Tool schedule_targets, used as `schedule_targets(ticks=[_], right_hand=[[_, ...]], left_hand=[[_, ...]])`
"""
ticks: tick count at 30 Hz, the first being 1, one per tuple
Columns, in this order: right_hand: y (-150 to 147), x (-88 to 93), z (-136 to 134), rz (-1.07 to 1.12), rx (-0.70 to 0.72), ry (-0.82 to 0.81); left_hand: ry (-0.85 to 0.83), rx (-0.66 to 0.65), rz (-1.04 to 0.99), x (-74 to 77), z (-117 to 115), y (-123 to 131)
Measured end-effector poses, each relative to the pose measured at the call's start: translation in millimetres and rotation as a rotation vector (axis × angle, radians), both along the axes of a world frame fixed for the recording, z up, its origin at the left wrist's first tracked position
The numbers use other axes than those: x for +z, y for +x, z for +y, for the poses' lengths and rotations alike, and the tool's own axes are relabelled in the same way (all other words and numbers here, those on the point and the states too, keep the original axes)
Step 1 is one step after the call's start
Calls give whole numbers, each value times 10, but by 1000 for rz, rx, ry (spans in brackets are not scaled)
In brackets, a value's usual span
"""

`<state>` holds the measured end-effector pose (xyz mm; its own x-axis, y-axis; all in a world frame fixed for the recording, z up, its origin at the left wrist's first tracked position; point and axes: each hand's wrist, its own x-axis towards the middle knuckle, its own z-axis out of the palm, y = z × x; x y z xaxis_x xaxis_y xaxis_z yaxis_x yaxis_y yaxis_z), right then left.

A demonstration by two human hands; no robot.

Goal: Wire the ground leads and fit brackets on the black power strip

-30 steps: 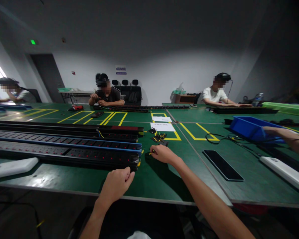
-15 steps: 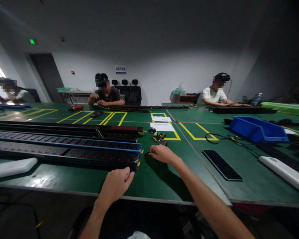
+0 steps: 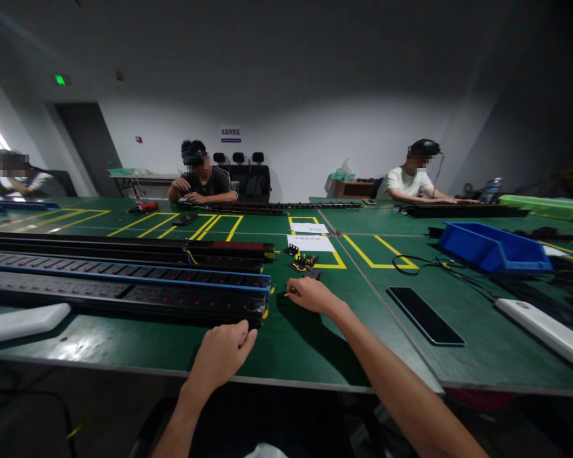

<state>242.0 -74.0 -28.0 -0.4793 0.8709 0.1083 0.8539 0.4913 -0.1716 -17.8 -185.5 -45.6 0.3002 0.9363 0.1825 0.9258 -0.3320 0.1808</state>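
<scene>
Long black and blue strips [image 3: 186, 297] with rows of red dots lie side by side on the green table, their ends toward the middle. My left hand [image 3: 226, 350] is closed beside the near strip's end; whether it holds anything is hidden. My right hand [image 3: 310, 294] rests just right of the strip ends, its fingers pinched on a small yellow-and-black piece [image 3: 291, 291]. Beyond it lie small black brackets with yellow parts [image 3: 305, 262], in front of a white paper sheet [image 3: 310, 243].
A phone [image 3: 424, 315], a white power bank [image 3: 544, 331], black cables and a blue bin [image 3: 496, 247] are on the right. Another white device [image 3: 23, 323] lies at the left. Several people sit at the far side, near a green tray [image 3: 547, 207].
</scene>
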Motion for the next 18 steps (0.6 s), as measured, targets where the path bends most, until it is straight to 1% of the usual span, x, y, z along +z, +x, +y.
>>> schedule_targets(ticks=[5,15,18], right_hand=[[-2,13,-15,11,-7,7],[0,-5,-1,17,10,17],[8,24,4,77,7,65]], left_hand=[[2,1,-8,26,-3,14],[2,4,11,21,-4,14],[1,8,3,20,-7,12]])
